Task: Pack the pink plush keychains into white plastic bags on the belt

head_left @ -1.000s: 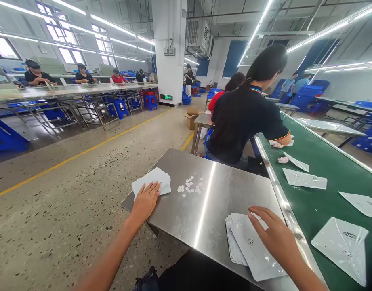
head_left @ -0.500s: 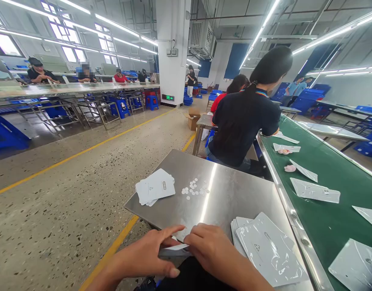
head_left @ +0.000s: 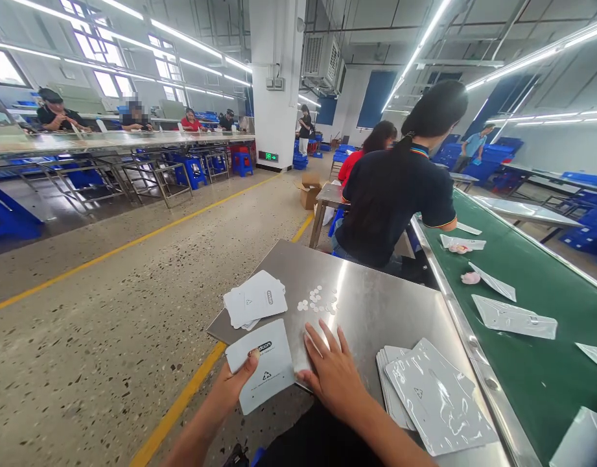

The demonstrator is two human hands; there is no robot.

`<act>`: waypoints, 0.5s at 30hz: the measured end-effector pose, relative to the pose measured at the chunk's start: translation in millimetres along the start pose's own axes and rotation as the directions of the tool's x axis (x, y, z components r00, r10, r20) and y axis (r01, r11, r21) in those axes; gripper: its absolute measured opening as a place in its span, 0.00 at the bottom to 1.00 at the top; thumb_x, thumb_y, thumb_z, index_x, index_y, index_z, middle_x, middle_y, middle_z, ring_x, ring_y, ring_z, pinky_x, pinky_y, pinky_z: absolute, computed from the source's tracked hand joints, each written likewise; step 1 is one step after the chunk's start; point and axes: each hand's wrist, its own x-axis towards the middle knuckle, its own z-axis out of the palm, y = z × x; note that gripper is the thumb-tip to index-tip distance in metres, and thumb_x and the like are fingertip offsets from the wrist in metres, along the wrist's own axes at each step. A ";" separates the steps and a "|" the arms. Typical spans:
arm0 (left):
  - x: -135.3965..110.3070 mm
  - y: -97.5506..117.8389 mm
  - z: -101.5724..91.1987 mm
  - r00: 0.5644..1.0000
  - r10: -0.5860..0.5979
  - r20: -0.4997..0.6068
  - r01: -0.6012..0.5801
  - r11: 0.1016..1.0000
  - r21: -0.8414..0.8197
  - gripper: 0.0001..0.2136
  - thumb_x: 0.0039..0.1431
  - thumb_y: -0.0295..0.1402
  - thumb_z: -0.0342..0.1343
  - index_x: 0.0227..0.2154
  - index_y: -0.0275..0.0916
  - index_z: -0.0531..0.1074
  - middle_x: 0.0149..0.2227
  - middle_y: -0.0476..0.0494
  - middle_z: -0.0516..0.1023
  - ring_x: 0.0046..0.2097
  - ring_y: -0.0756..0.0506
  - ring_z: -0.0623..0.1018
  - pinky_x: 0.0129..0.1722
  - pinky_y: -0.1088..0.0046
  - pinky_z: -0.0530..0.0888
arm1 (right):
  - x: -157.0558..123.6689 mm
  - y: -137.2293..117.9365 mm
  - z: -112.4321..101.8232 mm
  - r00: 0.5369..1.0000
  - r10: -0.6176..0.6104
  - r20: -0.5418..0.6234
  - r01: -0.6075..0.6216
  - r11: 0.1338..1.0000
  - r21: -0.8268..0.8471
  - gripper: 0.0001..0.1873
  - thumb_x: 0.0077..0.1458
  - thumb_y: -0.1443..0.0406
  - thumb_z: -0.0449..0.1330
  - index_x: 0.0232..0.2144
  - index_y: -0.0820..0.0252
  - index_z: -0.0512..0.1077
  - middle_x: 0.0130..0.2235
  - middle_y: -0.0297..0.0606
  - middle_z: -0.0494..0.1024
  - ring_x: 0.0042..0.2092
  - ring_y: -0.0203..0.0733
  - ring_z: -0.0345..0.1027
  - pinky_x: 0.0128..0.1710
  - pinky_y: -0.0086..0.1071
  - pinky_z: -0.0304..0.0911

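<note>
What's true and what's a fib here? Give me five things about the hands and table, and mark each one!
1. The left hand holds a white printed sheet. True.
2. The right hand is squeezed into a fist. False: its fingers are spread out.
3. Small white discs lie on the metal table. True.
4. The long surface on the table's right is red. False: it's green.
5. A pile of white packets sits on the floor. False: it's on the table.
</note>
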 end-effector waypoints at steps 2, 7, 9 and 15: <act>5.1 1.9 5.7 0.998 0.063 -0.011 -0.063 0.998 -0.028 0.27 0.47 0.51 0.56 0.48 0.41 0.67 0.47 0.39 0.74 0.47 0.38 0.73 0.45 0.63 0.71 | -24.2 -6.8 -1.2 0.998 -0.035 -0.054 0.035 0.999 -0.003 0.28 0.55 0.53 0.54 0.54 0.60 0.62 0.59 0.43 0.59 0.61 0.55 0.46 0.57 0.55 0.47; 18.4 4.2 32.3 0.977 0.213 0.022 -0.213 0.977 0.027 0.18 0.47 0.45 0.59 0.35 0.36 0.74 0.37 0.43 0.78 0.42 0.40 0.74 0.41 0.67 0.71 | -66.4 -11.1 14.9 0.951 -0.167 -0.259 0.181 0.983 0.031 0.20 0.55 0.73 0.53 0.51 0.59 0.64 0.50 0.40 0.72 0.55 0.47 0.61 0.55 0.52 0.56; 19.7 4.3 43.1 0.972 0.223 0.071 -0.230 0.965 0.125 0.15 0.46 0.43 0.60 0.29 0.34 0.74 0.30 0.44 0.77 0.35 0.42 0.74 0.35 0.70 0.70 | -71.5 -12.3 21.9 0.943 -0.164 -0.289 0.193 0.978 0.077 0.19 0.55 0.75 0.52 0.48 0.57 0.67 0.47 0.37 0.74 0.51 0.44 0.65 0.55 0.50 0.57; 9.2 4.6 76.7 0.902 0.272 0.336 -0.379 0.871 0.311 0.12 0.47 0.39 0.60 0.30 0.36 0.72 0.28 0.49 0.73 0.32 0.48 0.70 0.32 0.75 0.67 | -68.2 -6.3 -16.3 0.828 0.266 -0.493 -0.059 0.917 0.395 0.11 0.55 0.73 0.53 0.38 0.54 0.69 0.37 0.35 0.77 0.42 0.41 0.71 0.50 0.48 0.63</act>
